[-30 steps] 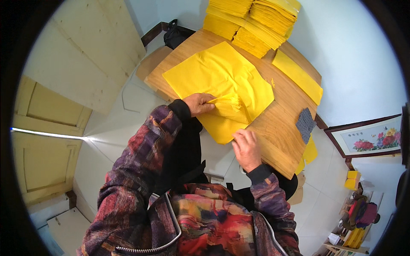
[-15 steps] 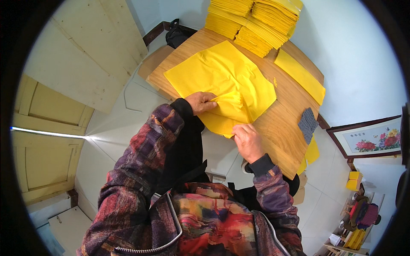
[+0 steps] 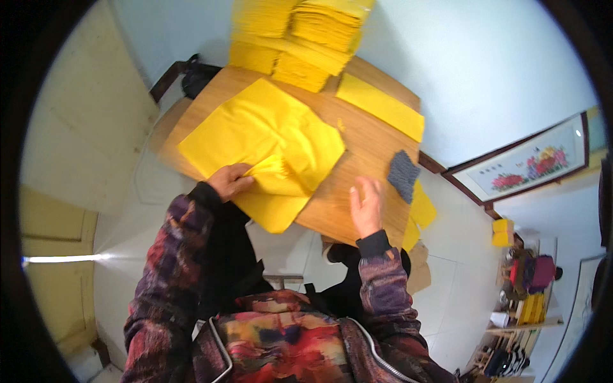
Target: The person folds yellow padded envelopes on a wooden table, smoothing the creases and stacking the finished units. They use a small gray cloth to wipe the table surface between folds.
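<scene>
The right hand, fingers loosely open, is over the wood-grained table, apart from the yellow cloth, while the left hand pinches its gathered fold between thumb and fingers. The creased, angular cloth overhangs the near edge; beyond lie a textured grey piece, a flat yellow strip and thick, layered yellow stacks.

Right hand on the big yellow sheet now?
No, the right hand is open over the wooden table, apart from the yellow sheet, which only the left hand touches.
</scene>
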Tool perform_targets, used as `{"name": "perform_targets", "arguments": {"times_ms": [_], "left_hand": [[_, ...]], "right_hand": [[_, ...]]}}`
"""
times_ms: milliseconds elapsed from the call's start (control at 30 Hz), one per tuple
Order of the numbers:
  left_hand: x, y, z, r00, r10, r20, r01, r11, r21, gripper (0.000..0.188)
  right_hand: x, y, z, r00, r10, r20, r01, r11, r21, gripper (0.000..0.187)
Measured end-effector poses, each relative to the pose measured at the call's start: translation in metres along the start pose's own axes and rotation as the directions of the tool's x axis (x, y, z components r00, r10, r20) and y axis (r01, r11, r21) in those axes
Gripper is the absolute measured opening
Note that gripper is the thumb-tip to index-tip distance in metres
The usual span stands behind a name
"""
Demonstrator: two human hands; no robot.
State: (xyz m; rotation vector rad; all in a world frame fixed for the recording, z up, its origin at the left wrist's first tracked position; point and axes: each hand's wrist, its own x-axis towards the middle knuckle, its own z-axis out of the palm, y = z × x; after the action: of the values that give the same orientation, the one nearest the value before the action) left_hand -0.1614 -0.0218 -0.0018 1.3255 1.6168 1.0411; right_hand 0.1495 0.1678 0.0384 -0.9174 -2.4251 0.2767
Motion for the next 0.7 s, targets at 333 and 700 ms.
{"name": "perform_targets", "arguments": {"times_ms": [333,700], "left_hand": [[-0.001,0.001,0.0,1.0,0.014,-0.015,-0.014,0.999,0.032,0.034],[0.003,0.001,0.001,0.999,-0.033,0.013,0.033,0.999,0.001,0.038]], "right_hand": [[0.012,0.104,0.0,0.878,0.474,0.07,-0.338,0.717,-0.61,0.046],[-0.029,-0.003,-0.01,0.989,-0.016,0.148,-0.035,0.94,0.338,0.004]]}}
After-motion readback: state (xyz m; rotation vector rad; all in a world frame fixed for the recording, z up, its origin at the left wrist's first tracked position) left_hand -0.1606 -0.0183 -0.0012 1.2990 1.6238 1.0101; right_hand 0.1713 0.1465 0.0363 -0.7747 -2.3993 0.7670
